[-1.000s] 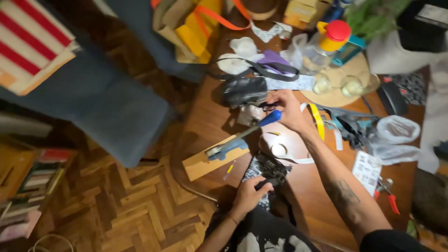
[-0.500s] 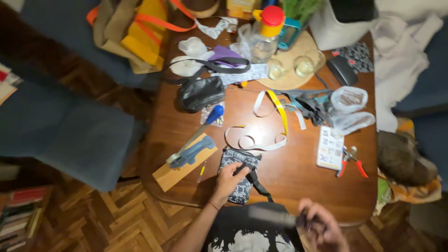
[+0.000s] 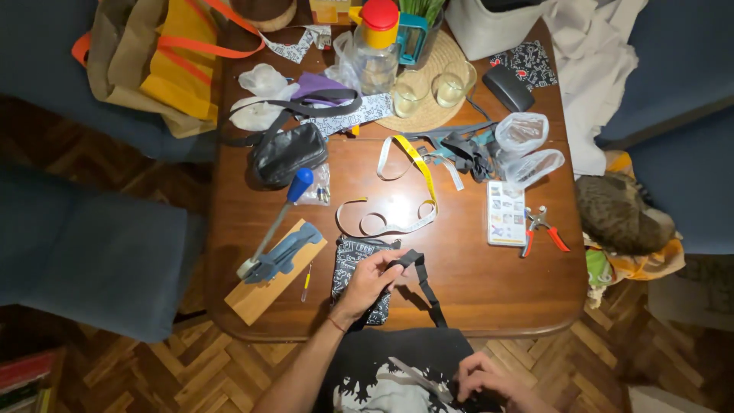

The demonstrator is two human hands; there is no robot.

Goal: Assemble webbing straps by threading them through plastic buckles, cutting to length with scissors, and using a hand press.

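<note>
Left hand [image 3: 368, 281] resting on small black-and-white patterned pouch [image 3: 353, 268] at near table edge, fingers curled loosely, fingertips pinching black strap [image 3: 423, 281] where it meets pouch. Strap running off toward lap. Right hand [image 3: 483, 377] down below table [image 3: 474, 291] edge over lap, fingers bent and close together around thin grey blade-like item [image 3: 417, 378]; too blurred to name, grip itself hard to confirm. Hands well apart.

Partly hidden: pouch under left hand; right forearm cut by bottom frame edge. Cat [image 3: 621, 214] curled at right of table, half behind table corner. Top-row items cropped by upper frame edge.

Packages and labelled bits: flat white rectangular card [image 3: 506, 213] with small coloured squares, right of centre, just beside red-handled pliers [image 3: 541, 228]. Two clear plastic bags [image 3: 527, 149] above card. Clear bottle with red cap and yellow collar [image 3: 376, 42] at far edge. Black pouch bag [image 3: 287, 153] left of centre, small clear packet under it. Yellow measuring tape [image 3: 417, 164] looped mid-table. Wooden block with grey-blue press tool [image 3: 277, 260] left of patterned pouch, blue knob up.
</note>
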